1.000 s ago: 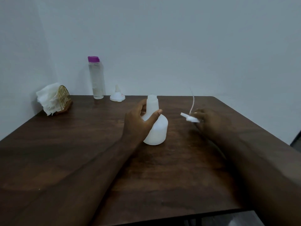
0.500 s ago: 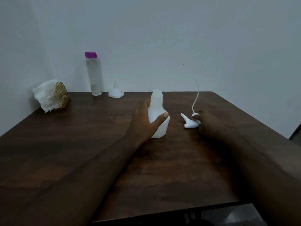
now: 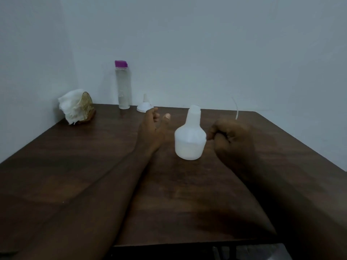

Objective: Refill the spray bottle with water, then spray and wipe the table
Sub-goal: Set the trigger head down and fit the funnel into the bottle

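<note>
Dark wood-grain table (image 3: 93, 166), squat white bottle (image 3: 189, 141)

Left hand (image 3: 150, 132) now off the spray bottle (image 3: 189, 139), fingers loose; right hand (image 3: 231, 139) nearer, just beside it.

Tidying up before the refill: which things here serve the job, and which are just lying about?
For the job:
spray bottle
water bottle
funnel
sprayer tube
tissues, likely for wiping
table

Lying about:
only the tissue holder
</note>
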Tool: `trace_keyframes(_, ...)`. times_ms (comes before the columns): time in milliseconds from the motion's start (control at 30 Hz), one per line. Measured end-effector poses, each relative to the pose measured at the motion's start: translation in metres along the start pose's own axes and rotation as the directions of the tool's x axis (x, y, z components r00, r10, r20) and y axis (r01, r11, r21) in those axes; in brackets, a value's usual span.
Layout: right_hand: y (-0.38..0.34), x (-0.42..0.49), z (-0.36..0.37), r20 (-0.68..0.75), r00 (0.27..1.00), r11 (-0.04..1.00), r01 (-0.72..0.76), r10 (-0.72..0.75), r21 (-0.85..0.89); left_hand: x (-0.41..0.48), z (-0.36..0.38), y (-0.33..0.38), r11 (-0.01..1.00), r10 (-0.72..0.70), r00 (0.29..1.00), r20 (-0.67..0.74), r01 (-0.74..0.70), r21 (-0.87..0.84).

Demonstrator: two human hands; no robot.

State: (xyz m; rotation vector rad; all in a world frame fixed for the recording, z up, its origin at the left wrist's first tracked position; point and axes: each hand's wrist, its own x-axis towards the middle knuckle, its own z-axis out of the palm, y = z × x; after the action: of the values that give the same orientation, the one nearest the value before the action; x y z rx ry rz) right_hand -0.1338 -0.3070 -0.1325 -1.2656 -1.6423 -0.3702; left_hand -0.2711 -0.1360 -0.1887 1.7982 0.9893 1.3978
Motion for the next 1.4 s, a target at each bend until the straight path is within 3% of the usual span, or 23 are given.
trace_keyframes(100, -0.043, -0.001, 0.037, 0.087, 0.995, 0.999, 0.040, -0.043, 0.033, 0.011, -0.019, -0.017, 0.994, -0.089, 0.994, -0.070, 0.093, 0.050)
trace_keyframes(200, -0.066, 0.008, 0.084, 0.162, 0.984, 0.992, -0.087, 0.071, 0.092, 0.020, -0.044, -0.037, 0.977, -0.177, 0.981, -0.077, 0.185, 0.103)
trace_keyframes(300, -0.065, 0.031, 0.131, 0.402, 0.857, 0.918, -0.386, 0.323, 0.085, 0.029, -0.062, -0.051, 0.950, -0.286, 0.957, -0.057, 0.290, 0.112)
trace_keyframes(400, -0.051, 0.054, 0.165, 0.487, 0.709, 0.772, -0.627, 0.511, 0.102, 0.037, -0.068, -0.059, 0.938, -0.319, 0.947, -0.030, 0.320, 0.130)
trace_keyframes(467, -0.038, 0.064, 0.187, 0.495, 0.652, 0.698, -0.706, 0.574, 0.122, 0.041, -0.070, -0.064, 0.943, -0.303, 0.952, -0.044, 0.306, 0.127)
trace_keyframes(567, -0.012, 0.077, 0.220, 0.411, 0.651, 0.657, -0.739, 0.638, 0.151, 0.048, -0.069, -0.072, 0.959, -0.262, 0.963, -0.063, 0.267, 0.092)
trace_keyframes(667, 0.019, 0.087, 0.255, 0.342, 0.630, 0.628, -0.767, 0.697, 0.131, 0.058, -0.065, -0.080, 0.961, -0.214, 0.974, -0.071, 0.223, 0.160)
trace_keyframes(967, 0.084, 0.127, 0.319, 0.151, 0.669, 0.676, -0.737, 0.728, 0.005, 0.100, -0.060, -0.104, 0.943, -0.159, 0.987, 0.003, 0.151, 0.296)
trace_keyframes(1133, 0.115, 0.149, 0.347, 0.145, 0.684, 0.699, -0.703, 0.715, -0.133, 0.126, -0.061, -0.118, 0.931, -0.152, 0.988, -0.027, 0.152, 0.332)
trace_keyframes(1400, 0.136, 0.170, 0.366, 0.160, 0.617, 0.633, -0.711, 0.770, -0.306, 0.139, -0.055, -0.130, 0.926, -0.125, 0.992, -0.014, 0.122, 0.356)
